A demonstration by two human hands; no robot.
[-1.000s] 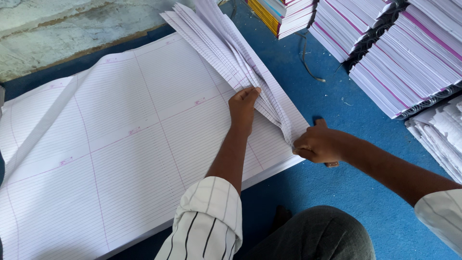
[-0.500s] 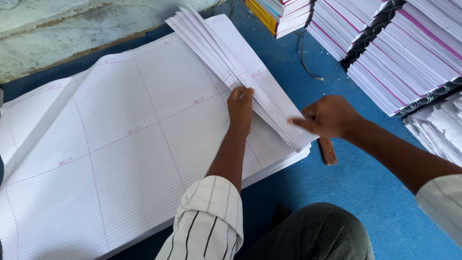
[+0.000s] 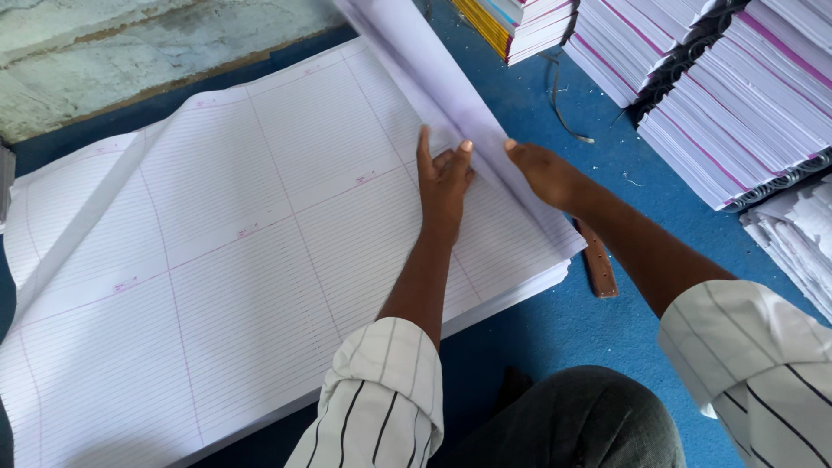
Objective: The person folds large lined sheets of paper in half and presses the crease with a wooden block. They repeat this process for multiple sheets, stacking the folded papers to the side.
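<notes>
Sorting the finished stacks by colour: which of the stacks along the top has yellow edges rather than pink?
The small stack at top centre, just beyond the folded sheet. Its edges show yellow, while the larger stacks to its right are white with pink stripes.

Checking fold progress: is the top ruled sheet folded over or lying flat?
Partly folded: the top sheet's right edge curls over the stack, with left hand and right hand on it.

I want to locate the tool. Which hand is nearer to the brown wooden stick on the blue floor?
Right. The right hand rests on the folded paper edge just above the brown stick. The left hand lies flat on the ruled sheets, farther left.
</notes>
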